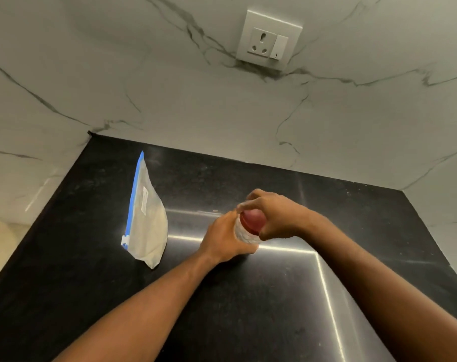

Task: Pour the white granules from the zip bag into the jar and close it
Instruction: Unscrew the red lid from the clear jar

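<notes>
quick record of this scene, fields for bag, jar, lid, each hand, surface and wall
zip bag: stands on the counter left of the jar, apart from both hands, white granules inside
jar: clear, body mostly hidden by fingers
lid: red, sits on the jar's top
left hand: grips the jar's body
right hand: fingers curled round the lid from above
counter: black, glossy
socket: on the marble wall behind
</notes>
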`<state>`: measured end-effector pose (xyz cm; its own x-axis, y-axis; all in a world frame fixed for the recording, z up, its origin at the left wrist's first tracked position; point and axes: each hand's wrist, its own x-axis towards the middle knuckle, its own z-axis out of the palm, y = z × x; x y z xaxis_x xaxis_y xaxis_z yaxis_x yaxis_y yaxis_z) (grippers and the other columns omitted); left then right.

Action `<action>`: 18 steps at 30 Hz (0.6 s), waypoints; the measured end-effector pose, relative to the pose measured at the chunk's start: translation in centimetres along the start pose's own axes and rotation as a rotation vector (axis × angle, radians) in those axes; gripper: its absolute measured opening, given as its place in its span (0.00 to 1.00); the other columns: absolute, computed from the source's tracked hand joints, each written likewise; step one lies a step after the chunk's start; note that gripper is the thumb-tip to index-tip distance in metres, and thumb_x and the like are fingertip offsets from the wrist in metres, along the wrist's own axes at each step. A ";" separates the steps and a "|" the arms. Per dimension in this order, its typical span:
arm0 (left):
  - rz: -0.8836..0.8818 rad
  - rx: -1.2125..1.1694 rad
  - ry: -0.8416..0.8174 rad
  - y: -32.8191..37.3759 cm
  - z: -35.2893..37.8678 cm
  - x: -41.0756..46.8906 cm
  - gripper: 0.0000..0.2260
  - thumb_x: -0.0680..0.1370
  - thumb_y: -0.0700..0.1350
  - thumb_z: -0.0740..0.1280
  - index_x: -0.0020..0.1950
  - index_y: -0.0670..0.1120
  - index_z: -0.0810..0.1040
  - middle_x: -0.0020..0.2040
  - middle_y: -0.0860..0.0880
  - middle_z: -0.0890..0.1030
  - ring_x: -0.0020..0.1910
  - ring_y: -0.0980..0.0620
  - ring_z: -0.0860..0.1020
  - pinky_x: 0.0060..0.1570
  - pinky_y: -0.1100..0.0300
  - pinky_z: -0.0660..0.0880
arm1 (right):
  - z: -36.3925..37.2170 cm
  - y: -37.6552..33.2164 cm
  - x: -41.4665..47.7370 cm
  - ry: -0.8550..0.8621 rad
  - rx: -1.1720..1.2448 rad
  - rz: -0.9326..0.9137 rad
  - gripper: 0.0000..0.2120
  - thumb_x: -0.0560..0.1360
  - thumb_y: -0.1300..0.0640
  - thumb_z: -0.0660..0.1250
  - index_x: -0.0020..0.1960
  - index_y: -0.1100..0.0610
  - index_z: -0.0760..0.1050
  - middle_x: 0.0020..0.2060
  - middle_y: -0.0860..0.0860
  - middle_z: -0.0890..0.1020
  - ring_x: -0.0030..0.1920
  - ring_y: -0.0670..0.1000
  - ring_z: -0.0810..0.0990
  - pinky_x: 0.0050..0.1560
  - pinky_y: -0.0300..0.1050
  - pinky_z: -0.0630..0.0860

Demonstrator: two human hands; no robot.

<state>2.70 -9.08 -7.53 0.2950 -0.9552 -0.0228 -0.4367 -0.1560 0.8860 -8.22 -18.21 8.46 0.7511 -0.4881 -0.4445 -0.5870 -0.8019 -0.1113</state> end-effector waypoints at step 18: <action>-0.038 0.057 0.046 0.3 0.8 0.1 0.36 0.59 0.69 0.82 0.61 0.76 0.67 0.53 0.67 0.81 0.53 0.72 0.79 0.48 0.70 0.76 | -0.1 -0.2 0.6 0.033 -0.256 -0.049 0.36 0.69 0.47 0.79 0.74 0.47 0.69 0.62 0.53 0.76 0.59 0.55 0.78 0.49 0.48 0.77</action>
<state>1.95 -9.44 -7.63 0.3507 -0.9359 -0.0332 -0.4719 -0.2072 0.8570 -7.59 -18.37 8.24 0.7886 -0.4544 -0.4142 -0.4576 -0.8837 0.0983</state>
